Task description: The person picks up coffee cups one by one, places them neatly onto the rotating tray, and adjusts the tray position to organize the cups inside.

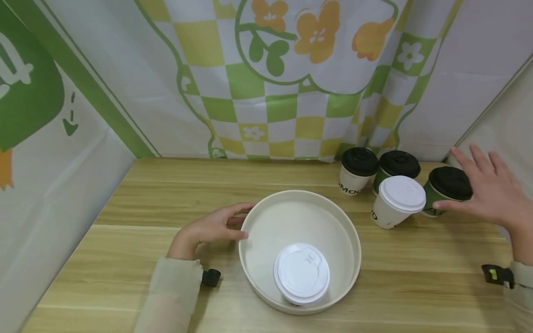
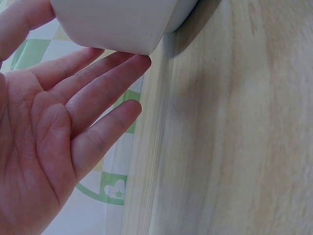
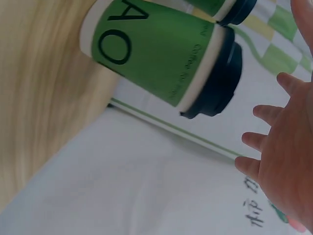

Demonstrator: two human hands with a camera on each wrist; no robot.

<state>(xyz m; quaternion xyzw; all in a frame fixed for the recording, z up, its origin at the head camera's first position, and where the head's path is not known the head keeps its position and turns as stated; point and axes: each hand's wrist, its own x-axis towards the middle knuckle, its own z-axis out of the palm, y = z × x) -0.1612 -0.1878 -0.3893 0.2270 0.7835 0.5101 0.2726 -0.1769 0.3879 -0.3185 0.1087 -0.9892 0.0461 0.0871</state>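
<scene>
My left hand (image 1: 212,226) touches the left side of a round cream tray (image 1: 354,259); its fingers lie fairly straight along the outer wall. In the left wrist view, fingertips (image 2: 144,61) meet the tray's wall (image 2: 117,29). A paper cup with a white lid (image 1: 301,273) stands inside the tray, near its front. On the right, my right hand (image 1: 493,189) is raised with fingers spread and holds nothing. Nearest to it is a green paper cup with a black lid (image 1: 437,199), large in the right wrist view (image 3: 156,49).
Beside that green cup stand a white-lidded paper cup (image 1: 393,210), a white cup with a black lid (image 1: 351,180) and another green cup with a black lid (image 1: 397,164). A checked, flowered curtain (image 1: 283,106) hangs behind the wooden table (image 1: 175,185).
</scene>
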